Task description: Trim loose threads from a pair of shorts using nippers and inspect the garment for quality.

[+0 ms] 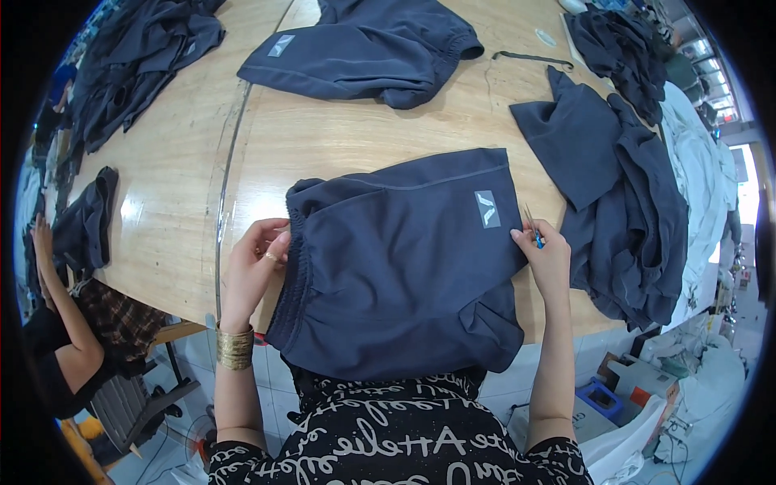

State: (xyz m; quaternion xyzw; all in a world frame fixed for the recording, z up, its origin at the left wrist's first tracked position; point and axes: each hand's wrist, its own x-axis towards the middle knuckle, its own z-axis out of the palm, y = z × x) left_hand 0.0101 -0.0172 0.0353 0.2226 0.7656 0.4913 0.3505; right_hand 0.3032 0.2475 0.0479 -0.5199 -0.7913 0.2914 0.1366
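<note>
"Where are the dark shorts [396,267]?"

"Between the two hands: waistband [293,283] at the left hand [260,263], leg hem [515,198] by the right hand [546,250]. Their near side hangs past the front edge of the table [174,218], below and between the hands."

"And the hands themselves?"

"The left is curled, thumb and fingers at the waistband; its fingertips are partly hidden, so I can't tell whether it pinches the cloth. The right is folded round blue-handled snips [538,238], thumb against the hem."

"How much room is there?"

"Left of the left hand, a broad stretch of pale wood runs out to another dark garment [90,222]. Beyond both hands, a strip of wood reaches to a second pair of shorts [364,65]. Right of the right hand it's tighter: a narrow gap, then a heap of dark garments [638,218]."

"What's hard to make out?"

"The snips' handle, mostly under the fingers. The heap's folds overlap, so I can't count pieces. Far left of the left hand, a co-worker's hand [42,242] shows near the view's black rim."
</note>
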